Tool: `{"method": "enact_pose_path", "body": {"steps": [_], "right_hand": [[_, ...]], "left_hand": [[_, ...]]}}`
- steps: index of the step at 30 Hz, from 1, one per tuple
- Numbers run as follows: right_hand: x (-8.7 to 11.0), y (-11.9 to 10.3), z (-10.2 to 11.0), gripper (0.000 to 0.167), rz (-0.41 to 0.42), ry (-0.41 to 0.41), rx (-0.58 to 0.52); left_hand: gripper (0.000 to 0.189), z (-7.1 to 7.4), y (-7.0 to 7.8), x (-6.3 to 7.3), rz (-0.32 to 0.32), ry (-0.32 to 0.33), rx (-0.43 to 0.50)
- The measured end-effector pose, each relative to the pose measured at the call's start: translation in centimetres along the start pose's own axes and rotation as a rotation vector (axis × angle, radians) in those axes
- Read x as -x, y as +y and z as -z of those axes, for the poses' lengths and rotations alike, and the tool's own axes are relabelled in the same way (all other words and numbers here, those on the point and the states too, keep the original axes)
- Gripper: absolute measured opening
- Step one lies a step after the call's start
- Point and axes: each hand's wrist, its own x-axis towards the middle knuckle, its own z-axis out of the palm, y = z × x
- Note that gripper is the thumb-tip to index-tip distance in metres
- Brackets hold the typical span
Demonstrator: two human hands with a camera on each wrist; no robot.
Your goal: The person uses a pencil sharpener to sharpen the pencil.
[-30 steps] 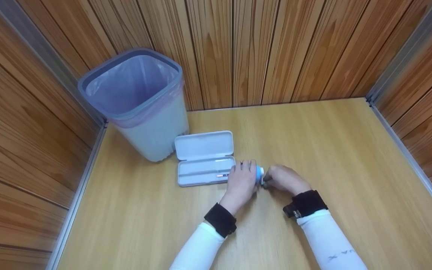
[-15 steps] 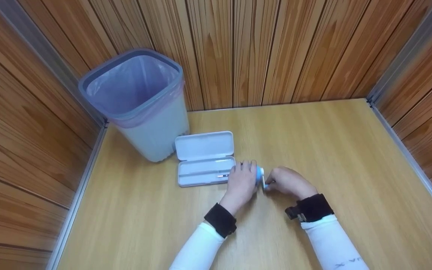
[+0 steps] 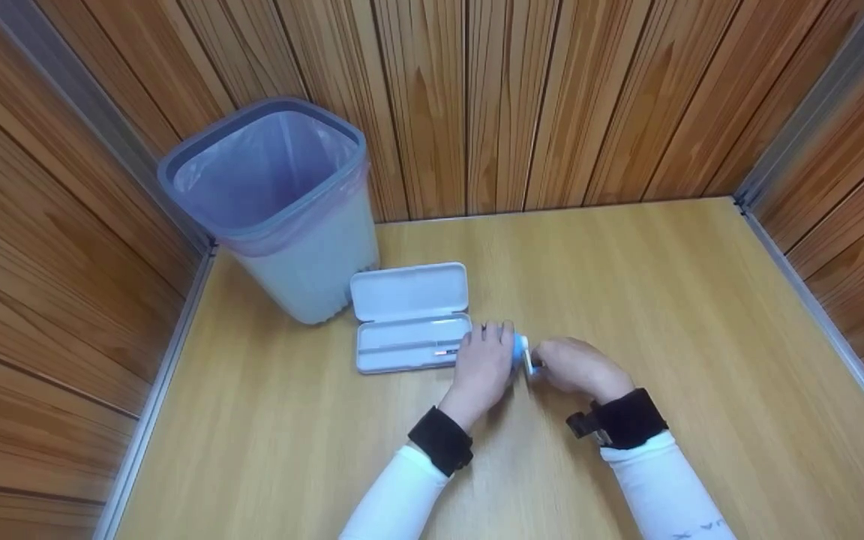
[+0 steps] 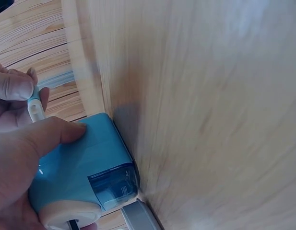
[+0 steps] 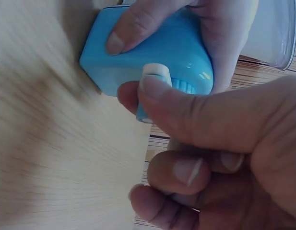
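A light blue crank pencil sharpener point(image 4: 85, 163) stands on the table, with a clear blue shavings drawer point(image 4: 114, 184) low on its side. My left hand point(image 3: 481, 364) grips its body from above, thumb along one side. At its right end my right hand point(image 3: 580, 366) pinches the knob of the white and blue crank point(image 5: 156, 70) between thumb and forefinger, the other fingers loosely curled. A thin dark pencil point(image 4: 73, 224) sticks out of the sharpener's pale round front; in the head view its end overlaps the open grey pencil case point(image 3: 394, 361).
The case's lid point(image 3: 409, 291) lies folded back. Behind it to the left stands a tall bin point(image 3: 304, 270) with a plastic liner and grey rim. Wood-panelled walls point(image 3: 507, 105) enclose the wooden table point(image 3: 627, 262) at the back and both sides.
My right hand and wrist have shifted slightly to the right since the earliest frame, still at the crank, which shows at a different angle. The left hand and sharpener stay in place.
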Motion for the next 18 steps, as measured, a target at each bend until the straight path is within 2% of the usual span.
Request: {"method": "enact_pose_path", "body": {"steps": [4, 8, 13, 18], "right_hand": [[0.3, -0.3, 0.6, 0.01, 0.001, -0.002, 0.002], [0.6, -0.8, 1.3, 0.01, -0.003, 0.029, -0.006], [0.4, -0.9, 2.1, 0.015, -0.009, 0.075, 0.013], [-0.1, -0.7, 2.3, 0.014, 0.031, 0.188, 0.069]], "left_hand": [[0.06, 0.2, 0.0, -0.1, 0.003, -0.049, 0.017], [0.06, 0.3, 0.0, -0.1, 0.005, -0.099, 0.035], [0.062, 0.2, -0.1, -0.2, 0.002, -0.116, 0.059], [0.062, 0.3, -0.1, -0.3, -0.001, -0.119, 0.04]]}}
